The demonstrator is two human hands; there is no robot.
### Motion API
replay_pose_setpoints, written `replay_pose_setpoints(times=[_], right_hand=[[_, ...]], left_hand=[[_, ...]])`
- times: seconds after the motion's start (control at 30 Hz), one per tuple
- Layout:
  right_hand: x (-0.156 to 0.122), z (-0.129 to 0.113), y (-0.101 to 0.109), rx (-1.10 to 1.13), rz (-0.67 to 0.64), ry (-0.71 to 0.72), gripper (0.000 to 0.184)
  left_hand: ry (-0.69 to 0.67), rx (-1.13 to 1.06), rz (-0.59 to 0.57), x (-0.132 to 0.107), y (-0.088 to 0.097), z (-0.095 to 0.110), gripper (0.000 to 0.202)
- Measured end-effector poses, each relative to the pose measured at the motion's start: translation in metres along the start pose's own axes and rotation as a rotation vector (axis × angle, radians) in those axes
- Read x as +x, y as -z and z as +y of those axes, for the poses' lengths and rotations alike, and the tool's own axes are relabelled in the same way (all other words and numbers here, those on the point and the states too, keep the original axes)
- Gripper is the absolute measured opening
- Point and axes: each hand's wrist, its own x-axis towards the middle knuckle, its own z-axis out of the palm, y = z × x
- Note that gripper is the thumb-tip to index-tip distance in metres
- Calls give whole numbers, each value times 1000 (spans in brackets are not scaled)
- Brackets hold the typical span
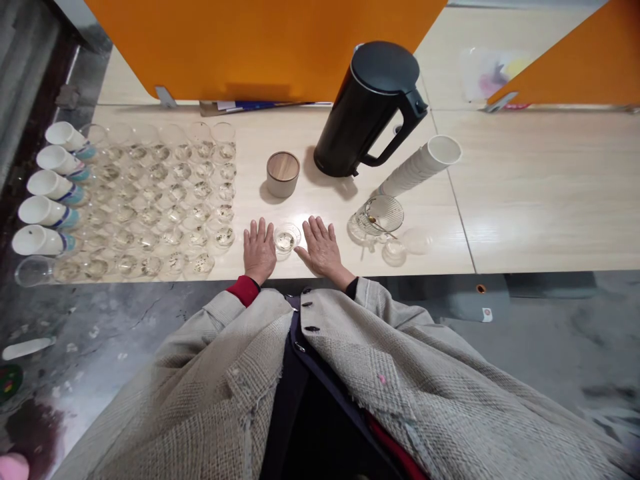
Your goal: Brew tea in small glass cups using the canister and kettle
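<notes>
My left hand lies flat on the pale wooden table, fingers stretched forward, holding nothing. My right hand rests flat as well, fingers slightly spread and thumb pointing inward. Between them stands a small clear plastic cup with dark flecks like tea leaves at its bottom; the right thumb is close to it, and I cannot tell whether it touches. Just beyond the hands sits a round grey canister with a wooden lid. To the right, a ribbed glass holds a small spoon.
Rows of clear cups with flecks in them cover the left side, bordered by several paper cups. A black electric kettle stands behind, beside a leaning stack of white cups. Orange partitions rise at the back.
</notes>
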Motion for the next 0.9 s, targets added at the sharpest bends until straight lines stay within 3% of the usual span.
replay_pose_setpoints(times=[0.57,0.73,0.9], right_hand=[[0,-1,2,-16,-16,-1,83],[0,-2,3,-18,-13,-5,82],[0,-1,2,-17,-3,-2,82]], left_hand=[[-24,-35,36,0,-7,-9,56],[-128,-142,79,-4,-15,-29,59],[-218,-179,74,-8,-18,-37,78]])
